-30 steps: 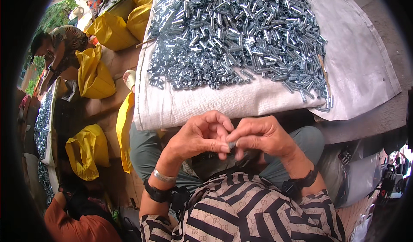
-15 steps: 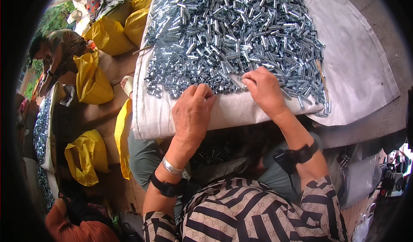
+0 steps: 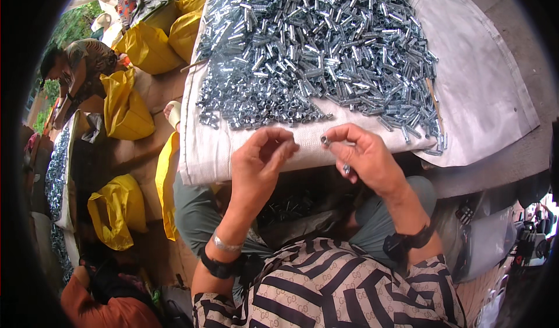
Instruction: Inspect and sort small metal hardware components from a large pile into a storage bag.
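Observation:
A wide heap of shiny metal sleeves (image 3: 326, 36) covers the cloth-topped table, with short ring-like nuts (image 3: 262, 109) gathered at its near left. Over the cloth's front edge, my right hand (image 3: 367, 156) pinches a small metal nut (image 3: 325, 140) between thumb and forefinger. A second small metal piece (image 3: 346, 169) shows under its curled lower fingers. My left hand (image 3: 259, 159) faces it across a short gap, fingers curled and thumb close to the forefinger. Whatever lies in the left fingers, if anything, is too hidden to make out.
Pale woven cloth (image 3: 466, 83) drapes over the table's right side. Yellow bags (image 3: 125, 106) stand on the floor at left. A co-worker (image 3: 87, 66) bends at far left; another person in orange (image 3: 105, 304) sits at lower left. Thin sticks (image 3: 434, 103) edge the heap.
Both hands have drawn back from the heap's near edge toward me. My right hand has turned, showing the nut at its fingertips and a piece below. A strip of cloth now shows where it was.

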{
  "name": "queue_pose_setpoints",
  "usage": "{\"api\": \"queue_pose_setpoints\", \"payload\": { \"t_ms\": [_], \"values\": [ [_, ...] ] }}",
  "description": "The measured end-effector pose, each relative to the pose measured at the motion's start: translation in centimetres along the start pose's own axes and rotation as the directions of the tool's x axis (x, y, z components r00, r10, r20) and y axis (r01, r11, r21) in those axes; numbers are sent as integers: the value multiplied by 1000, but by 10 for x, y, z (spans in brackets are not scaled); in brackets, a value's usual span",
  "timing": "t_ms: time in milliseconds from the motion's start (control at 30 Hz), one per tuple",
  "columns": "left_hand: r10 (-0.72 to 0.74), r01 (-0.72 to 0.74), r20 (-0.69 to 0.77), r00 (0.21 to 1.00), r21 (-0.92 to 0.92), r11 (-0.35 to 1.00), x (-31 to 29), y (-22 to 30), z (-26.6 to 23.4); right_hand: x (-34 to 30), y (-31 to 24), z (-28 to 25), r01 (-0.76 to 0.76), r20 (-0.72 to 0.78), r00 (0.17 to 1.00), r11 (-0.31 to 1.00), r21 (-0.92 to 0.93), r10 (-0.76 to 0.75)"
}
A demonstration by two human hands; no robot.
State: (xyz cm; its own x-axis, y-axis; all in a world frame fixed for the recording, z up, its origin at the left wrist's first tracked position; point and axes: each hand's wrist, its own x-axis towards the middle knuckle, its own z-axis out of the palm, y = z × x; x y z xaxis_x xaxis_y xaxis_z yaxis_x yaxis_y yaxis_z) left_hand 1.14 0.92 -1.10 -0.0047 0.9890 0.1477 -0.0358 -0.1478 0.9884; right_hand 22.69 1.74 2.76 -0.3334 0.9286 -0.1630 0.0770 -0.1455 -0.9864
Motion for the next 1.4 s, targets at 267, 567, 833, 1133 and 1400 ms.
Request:
{"api": "queue_pose_setpoints", "payload": {
  "t_ms": [267, 567, 833, 1133, 1400],
  "values": [
    [-93, 114, 217, 972, -89, 989, -30, 5, -1, -13, 20, 28, 465, -32, 853, 788, -403, -520],
    [-195, 286, 247, 949, -420, 861, -37, 7, -1, -28, 14, 33, 240, -118, 957, 953, -182, -264],
    [-142, 208, 190, 972, -397, 894, -46, 6, 1, -24, 15, 40, 471, -31, 846, 774, -422, -532],
    [16, -13, 74, 997, -42, 999, -51, 4, 3, -22, 19, 39, 535, 14, 810, 730, -425, -586],
    [-75, 96, 298, 951, -57, 994, -42, 12, -19, -23, 11, 20, 293, 150, 951, 940, -174, -269]
  ]
}}
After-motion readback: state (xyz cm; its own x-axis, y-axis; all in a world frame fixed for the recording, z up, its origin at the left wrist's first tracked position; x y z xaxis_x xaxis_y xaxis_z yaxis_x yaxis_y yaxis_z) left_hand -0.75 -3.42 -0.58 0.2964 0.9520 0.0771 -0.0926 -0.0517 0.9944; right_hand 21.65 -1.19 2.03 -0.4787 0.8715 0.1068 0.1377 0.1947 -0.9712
